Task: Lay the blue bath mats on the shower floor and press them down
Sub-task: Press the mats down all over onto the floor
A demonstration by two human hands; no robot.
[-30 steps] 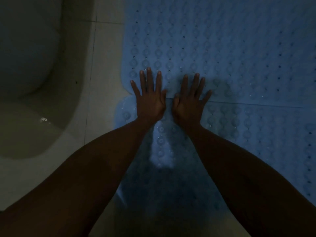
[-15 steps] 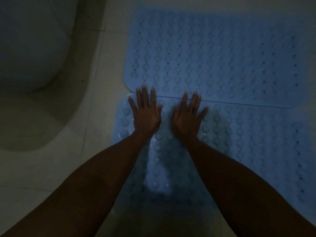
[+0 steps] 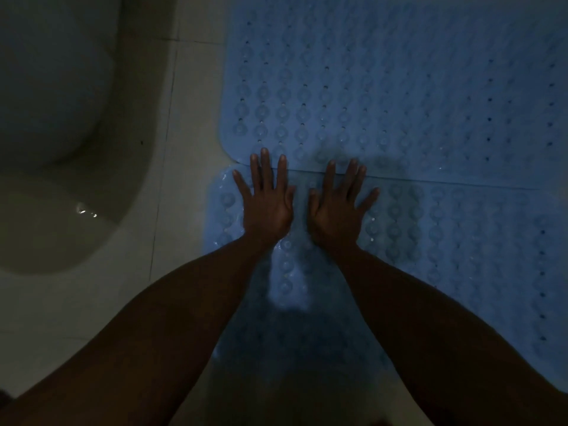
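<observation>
Both my grips are spread flat, fingers straight: left hand (image 3: 266, 200) and right hand (image 3: 338, 207) side by side, palms on the near mat (image 3: 445, 241), fingertips reaching over the seam onto the far mat (image 3: 384, 87). That seam runs crosswise, long axis stretching away right of the right hand, so I judge pressing should travel rightward. Mats look soft, rubbery, blue, studded with suction bumps and holes, wet; pale floor tiles (image 3: 184, 149) lie left.
</observation>
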